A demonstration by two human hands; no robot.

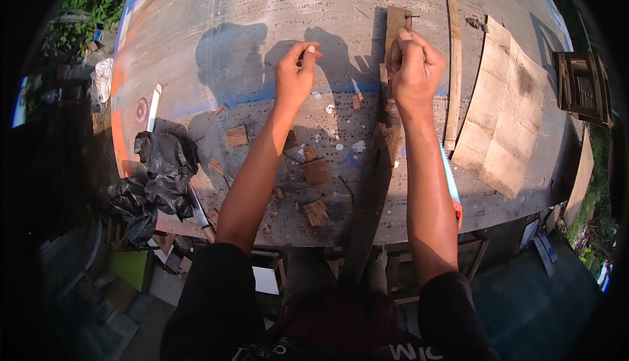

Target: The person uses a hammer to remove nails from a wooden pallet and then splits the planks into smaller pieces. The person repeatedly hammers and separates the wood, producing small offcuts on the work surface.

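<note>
My left hand (298, 76) is raised above the weathered tabletop (288, 7), thumb and fingers drawn together. Whatever it may pinch is too small to make out. My right hand (417, 69) is closed in a fist over a long wooden plank (397, 20) that runs from the table back toward my body. The fingers hide what they grip. A dark nail (411, 16) sticks out sideways near the plank's far end, just beyond that hand. Beside my right forearm lies a handsaw (449, 177) with a pale blade and an orange handle, partly hidden by the arm.
A thin wooden strip (453, 66) and a creased brown cardboard sheet (504, 109) lie on the right. Broken wood pieces (316, 171) are scattered near the front. A crumpled black plastic bag (164, 158), a knife-like blade (197, 205) and a white strip (154, 107) lie left.
</note>
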